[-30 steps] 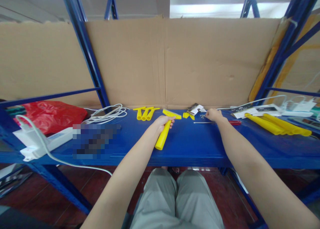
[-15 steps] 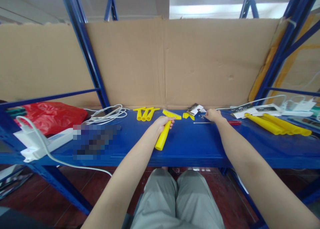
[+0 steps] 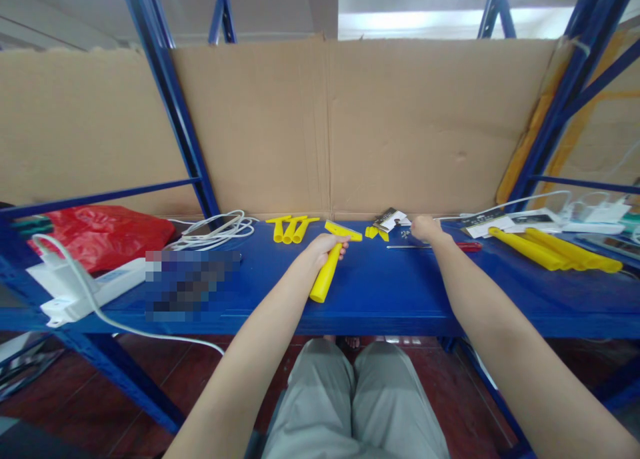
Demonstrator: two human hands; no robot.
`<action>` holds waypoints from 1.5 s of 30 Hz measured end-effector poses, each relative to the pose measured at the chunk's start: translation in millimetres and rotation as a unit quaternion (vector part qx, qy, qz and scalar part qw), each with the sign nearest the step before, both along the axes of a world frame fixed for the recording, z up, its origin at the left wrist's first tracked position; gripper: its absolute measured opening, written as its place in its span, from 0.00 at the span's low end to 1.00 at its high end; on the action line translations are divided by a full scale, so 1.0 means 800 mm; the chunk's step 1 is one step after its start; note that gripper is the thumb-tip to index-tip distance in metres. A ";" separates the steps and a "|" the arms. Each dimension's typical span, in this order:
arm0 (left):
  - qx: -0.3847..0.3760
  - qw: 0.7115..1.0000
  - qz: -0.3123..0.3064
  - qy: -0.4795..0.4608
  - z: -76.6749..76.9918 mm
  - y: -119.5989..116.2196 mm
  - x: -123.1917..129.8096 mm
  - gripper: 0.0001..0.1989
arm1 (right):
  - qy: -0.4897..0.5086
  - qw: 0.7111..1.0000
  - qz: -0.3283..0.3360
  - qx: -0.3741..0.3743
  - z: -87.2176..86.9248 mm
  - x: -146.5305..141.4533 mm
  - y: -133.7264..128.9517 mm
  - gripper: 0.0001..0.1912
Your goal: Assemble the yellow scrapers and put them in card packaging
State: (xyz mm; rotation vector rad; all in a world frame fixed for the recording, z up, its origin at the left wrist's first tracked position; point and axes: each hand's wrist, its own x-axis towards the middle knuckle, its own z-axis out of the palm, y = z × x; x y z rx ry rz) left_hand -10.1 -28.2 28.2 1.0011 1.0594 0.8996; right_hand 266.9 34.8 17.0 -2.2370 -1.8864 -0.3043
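My left hand [image 3: 329, 247] is closed around the neck of a yellow T-shaped scraper [image 3: 325, 276], its wide head tilted up past my fingers and its round handle angled down toward the table's front edge. My right hand [image 3: 425, 228] rests at the back of the table, fingers drawn together beside a few tiny metal screws [image 3: 405, 233]. Whatever the fingertips pinch is hidden. A screwdriver with a red handle [image 3: 469, 247] lies under my right wrist, its shaft [image 3: 407, 247] pointing left. Small yellow pieces [image 3: 377, 233] lie left of the screws.
Three similar yellow scrapers [image 3: 289, 231] stand in a row at back left. Several yellow handles [image 3: 557, 251] lie at right beside printed cards [image 3: 486, 223]. A red bag [image 3: 107, 235], white cable [image 3: 220, 232] and power strip [image 3: 95, 292] occupy the left. Cardboard [image 3: 350, 125] walls the back.
My right hand has shifted very slightly, and the small screws beside it show a little more plainly. The left hand and its scraper stay where they were.
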 end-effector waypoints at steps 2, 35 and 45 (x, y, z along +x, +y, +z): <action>0.002 1.000 -0.002 0.030 0.002 -0.002 0.001 0.12 | 0.023 0.999 0.024 0.029 0.010 -0.010 0.002 0.16; -0.007 1.000 -0.010 0.024 -0.004 0.004 0.002 0.13 | 0.268 0.868 0.417 -0.038 0.015 -0.131 -0.008 0.05; -0.012 1.000 -0.003 0.019 -0.004 0.006 0.001 0.14 | 0.293 0.833 0.470 -0.005 0.005 -0.134 -0.005 0.01</action>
